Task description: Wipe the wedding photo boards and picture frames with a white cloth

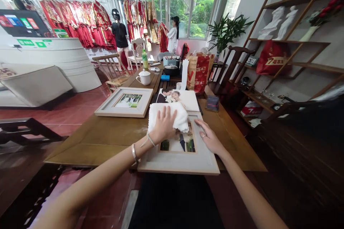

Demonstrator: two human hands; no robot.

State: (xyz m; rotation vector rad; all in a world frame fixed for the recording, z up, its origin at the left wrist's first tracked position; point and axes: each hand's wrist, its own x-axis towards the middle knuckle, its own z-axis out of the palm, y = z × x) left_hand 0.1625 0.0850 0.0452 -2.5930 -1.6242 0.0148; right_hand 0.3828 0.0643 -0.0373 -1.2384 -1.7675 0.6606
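My left hand (164, 126) lies flat with fingers spread on a folded white cloth (181, 114), pressing it over the upper part of a picture frame. This picture frame (177, 166) has a light wood edge and a wide pale mat around a photo, and it lies at the near table edge, jutting slightly over it. The cloth and my hand cover part of the photo. My right hand (211, 137), wearing a ring, rests along the frame's right side with its fingers stretched out. Just beyond the cloth lies a wedding photo print (188, 99).
A second picture frame (107, 105) lies at left on the wooden table (94, 143). Behind stand a lidded white cup (144, 77), a green bottle (145, 59), a black pot (171, 69) and a paper bag (200, 73). Two people are by the clothes racks; shelves line the right.
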